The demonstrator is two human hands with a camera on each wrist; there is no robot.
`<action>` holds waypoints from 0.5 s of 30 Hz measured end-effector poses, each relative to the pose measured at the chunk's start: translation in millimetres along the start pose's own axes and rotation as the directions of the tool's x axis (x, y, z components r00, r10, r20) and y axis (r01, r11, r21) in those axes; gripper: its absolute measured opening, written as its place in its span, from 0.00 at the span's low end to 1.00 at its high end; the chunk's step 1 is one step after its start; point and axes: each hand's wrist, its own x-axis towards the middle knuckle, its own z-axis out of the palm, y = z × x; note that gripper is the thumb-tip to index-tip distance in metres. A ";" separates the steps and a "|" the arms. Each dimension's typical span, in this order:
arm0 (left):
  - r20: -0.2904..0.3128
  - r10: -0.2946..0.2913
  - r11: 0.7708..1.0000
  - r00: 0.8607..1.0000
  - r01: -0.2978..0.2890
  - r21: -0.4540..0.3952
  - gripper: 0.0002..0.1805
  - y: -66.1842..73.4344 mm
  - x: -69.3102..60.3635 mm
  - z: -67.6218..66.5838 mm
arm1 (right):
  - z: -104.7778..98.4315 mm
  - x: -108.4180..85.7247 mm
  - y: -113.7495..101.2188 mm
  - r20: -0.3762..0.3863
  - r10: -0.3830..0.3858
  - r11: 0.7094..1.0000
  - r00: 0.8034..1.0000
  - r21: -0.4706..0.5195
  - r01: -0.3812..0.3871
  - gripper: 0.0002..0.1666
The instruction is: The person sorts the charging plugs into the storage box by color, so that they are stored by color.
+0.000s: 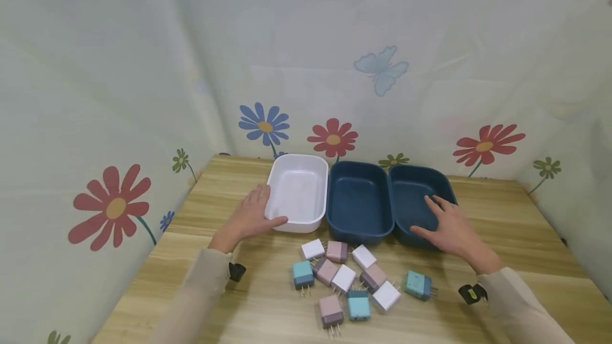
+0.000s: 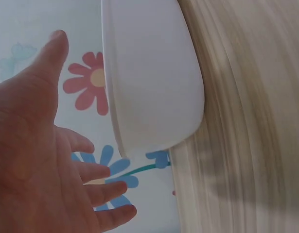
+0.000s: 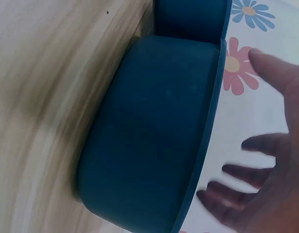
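Note:
Three bins stand side by side at the back of the table: a white bin, a dark blue middle bin and a dark blue right bin. My left hand is spread at the white bin's left side, holding nothing; the left wrist view shows a gap between its fingers and the bin wall. Over the front right of the right bin hovers my right hand, fingers apart and nothing in them. In front of the bins lie several plug adapters: white, pink and teal.
One teal plug adapter lies apart from the cluster, toward the right arm. The wooden table reaches back to a curtain printed with flowers and a butterfly.

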 end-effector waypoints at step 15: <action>0.087 0.035 0.994 0.996 -0.026 -0.103 0.61 -22.4 15.1 12.6 | 12.3 -9.3 6.4 -0.070 -0.294 0.948 0.953 0.107 0.300 0.35</action>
